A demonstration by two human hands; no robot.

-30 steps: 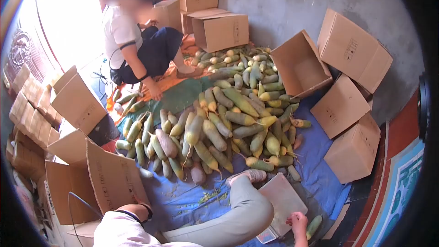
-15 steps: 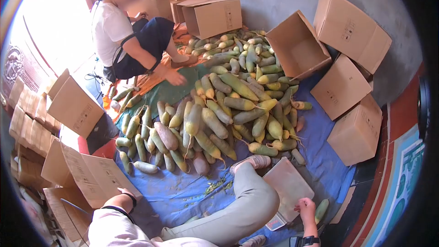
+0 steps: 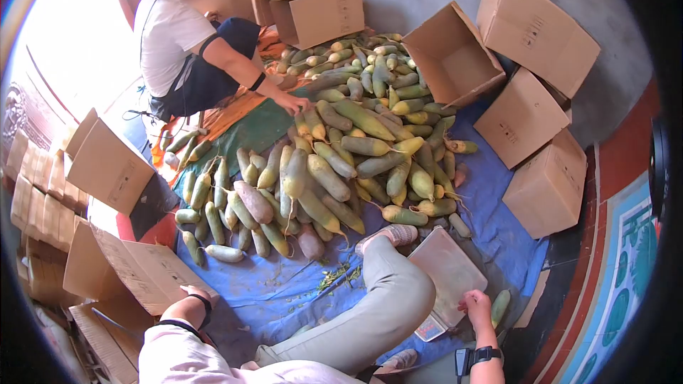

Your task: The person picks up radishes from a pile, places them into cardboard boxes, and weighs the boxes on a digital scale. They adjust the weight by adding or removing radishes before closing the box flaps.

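Cardboard box (image 3: 128,270) at 8 o'clock has the left hand (image 3: 196,291) on its flap edge, its fingers hidden. At 5 o'clock the right hand (image 3: 475,306) touches the scale (image 3: 448,274), grip unclear, with a radish (image 3: 500,307) just beside it. Radish pile (image 3: 341,149) fills the centre on blue tarp (image 3: 284,299).

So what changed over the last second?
The co-worker's hand reached from the tarp over to the radish pile. The left hand stayed at the cardboard box flap, the right hand at the scale. Nothing visibly picked up or released; the loose radish beside the scale stayed put.
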